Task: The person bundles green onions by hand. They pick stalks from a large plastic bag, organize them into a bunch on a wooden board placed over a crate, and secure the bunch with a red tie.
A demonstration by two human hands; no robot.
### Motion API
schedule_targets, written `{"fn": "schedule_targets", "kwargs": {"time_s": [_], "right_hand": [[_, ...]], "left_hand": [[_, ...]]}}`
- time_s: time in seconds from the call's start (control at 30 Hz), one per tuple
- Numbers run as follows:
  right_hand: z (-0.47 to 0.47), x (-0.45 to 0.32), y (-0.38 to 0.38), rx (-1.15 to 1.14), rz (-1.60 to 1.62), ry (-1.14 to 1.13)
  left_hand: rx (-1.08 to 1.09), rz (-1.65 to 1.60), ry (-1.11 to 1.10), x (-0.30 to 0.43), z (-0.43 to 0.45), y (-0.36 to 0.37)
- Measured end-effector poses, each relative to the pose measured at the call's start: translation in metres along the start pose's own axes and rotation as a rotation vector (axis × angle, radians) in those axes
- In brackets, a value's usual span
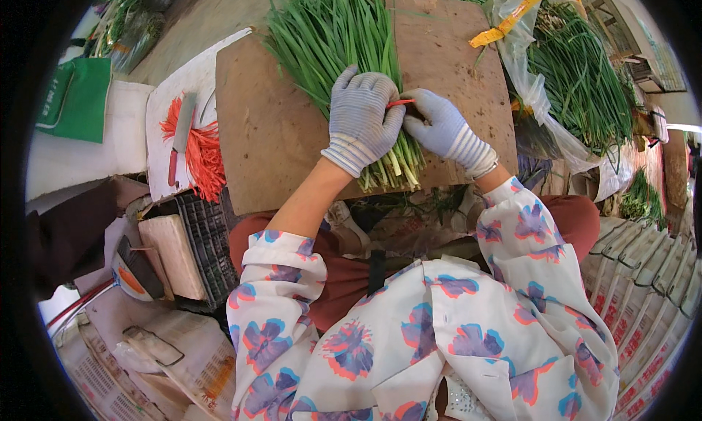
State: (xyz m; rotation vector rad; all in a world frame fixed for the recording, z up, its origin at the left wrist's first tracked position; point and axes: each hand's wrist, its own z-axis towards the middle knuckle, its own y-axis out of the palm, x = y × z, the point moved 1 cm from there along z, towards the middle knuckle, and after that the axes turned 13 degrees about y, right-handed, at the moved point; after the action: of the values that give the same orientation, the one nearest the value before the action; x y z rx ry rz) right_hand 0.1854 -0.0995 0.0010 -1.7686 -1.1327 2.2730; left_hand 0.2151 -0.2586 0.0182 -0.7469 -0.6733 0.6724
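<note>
A bundle of long green leafy stalks, like garlic chives (340, 43), lies across a brown board (274, 130), with its pale cut ends towards me. My left hand (363, 117), in a striped knit glove, rests over the bundle and pinches a red plastic tie (401, 102) beside its thumb. At the bundle's right side, my right hand (443, 126), gloved alike, has the tie's other part between thumb and fingers. The underside of the bundle is hidden.
Left of the board lie red plastic strips (205, 160) and a knife with a red handle (184, 125). More green stalks (576, 75) sit in a clear plastic bag (513, 53) at the right. A black crate (205, 245) stands at the lower left, folded cartons (641, 278) at the lower right.
</note>
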Motion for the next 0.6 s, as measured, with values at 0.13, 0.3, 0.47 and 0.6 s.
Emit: {"fn": "schedule_targets", "kwargs": {"time_s": [0.13, 0.3, 0.47, 0.6], "right_hand": [[0.000, -0.014, -0.016, -0.067, 0.146, 0.097], [0.011, -0.028, -0.025, -0.007, -0.411, -0.133], [-0.003, -0.040, -0.031, -0.079, -0.566, -0.131], [-0.025, -0.055, -0.028, -0.096, -0.421, -0.124]], "left_hand": [[0.026, 0.037, 0.019, 0.001, 0.000, -0.003], [-0.072, 0.012, -0.011, 0.002, 0.002, -0.006], [-0.054, -0.092, 0.088, -0.005, -0.007, -0.019], [-0.002, -0.120, 0.117, -0.004, -0.013, -0.019]]}}
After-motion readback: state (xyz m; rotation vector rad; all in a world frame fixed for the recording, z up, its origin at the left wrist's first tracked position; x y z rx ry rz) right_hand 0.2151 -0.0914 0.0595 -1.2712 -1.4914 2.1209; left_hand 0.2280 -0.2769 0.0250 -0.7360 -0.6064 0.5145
